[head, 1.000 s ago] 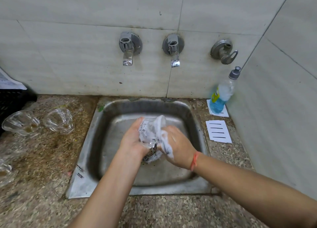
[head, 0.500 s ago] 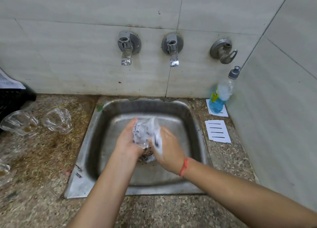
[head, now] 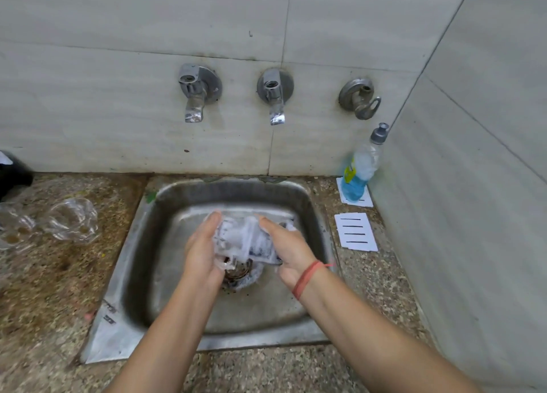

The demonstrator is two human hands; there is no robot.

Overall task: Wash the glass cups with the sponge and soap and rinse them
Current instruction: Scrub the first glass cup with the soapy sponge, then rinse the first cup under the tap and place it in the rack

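Over the steel sink (head: 127,277) my left hand (head: 202,252) holds a clear glass cup (head: 233,238) that is blurred and covered in white foam. My right hand (head: 291,252) presses a white soapy sponge (head: 262,246) against the cup's right side, gripping it. Cup and sponge merge in the blur, so their edges are hard to tell apart. They hang just above the drain (head: 238,271). Two more clear glass cups (head: 74,221) (head: 14,229) lie on the counter to the left of the sink. The soap bottle (head: 359,170) with blue liquid stands in the back right corner.
Two taps (head: 195,96) (head: 273,98) and a third fitting (head: 359,98) stick out of the tiled wall above the sink; no water stream shows. White lined cards (head: 356,231) lie right of the sink. A black crate (head: 11,176) sits at the far left.
Both hands with the soapy cup have shifted a little toward the back of the sink, and the right hand has slid along the cup.
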